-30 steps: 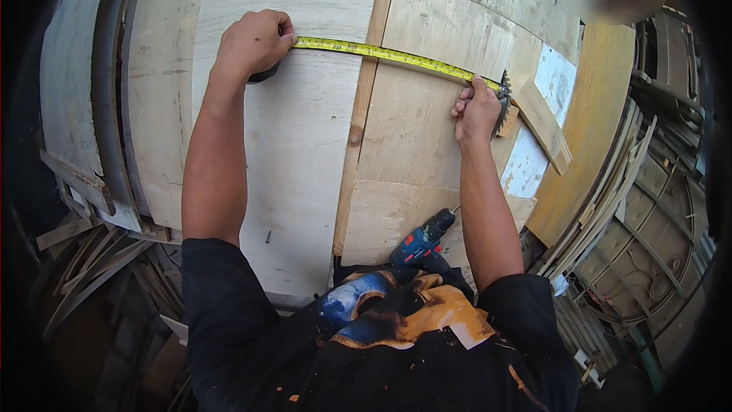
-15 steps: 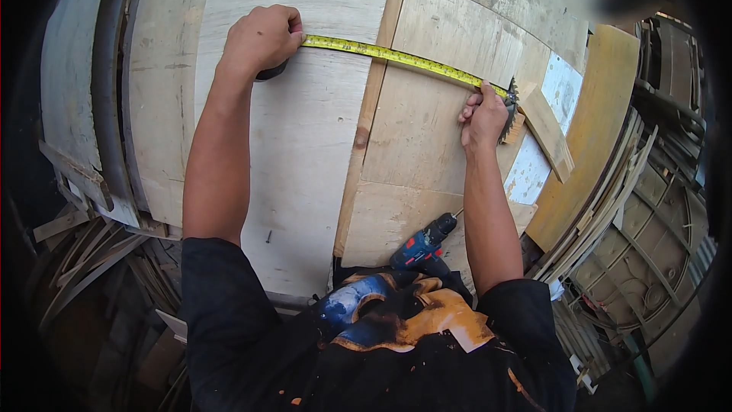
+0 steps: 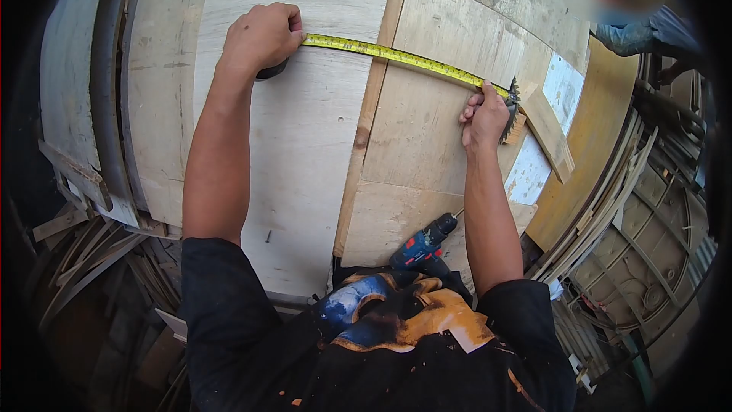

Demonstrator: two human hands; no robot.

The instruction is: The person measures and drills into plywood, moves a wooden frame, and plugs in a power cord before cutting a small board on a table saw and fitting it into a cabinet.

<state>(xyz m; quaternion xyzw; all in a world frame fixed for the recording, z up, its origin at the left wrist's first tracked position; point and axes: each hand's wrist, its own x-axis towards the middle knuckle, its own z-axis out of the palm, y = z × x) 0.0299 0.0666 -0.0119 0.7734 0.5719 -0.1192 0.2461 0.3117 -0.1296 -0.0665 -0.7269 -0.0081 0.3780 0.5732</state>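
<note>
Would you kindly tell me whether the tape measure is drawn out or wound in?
Drawn out: the tape measure shows a long yellow strip stretched between the left hand and the right hand.

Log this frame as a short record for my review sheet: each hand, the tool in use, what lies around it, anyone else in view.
Left hand: gripping the case of the tape measure
Right hand: holding the tape's far end, beside the saw blade
Tape: drawn out between the hands, across the wood strip
Drill: lying near the shirt, nose toward the right forearm
Offcut: right of the blade
Other person: partly visible, upper right
</note>
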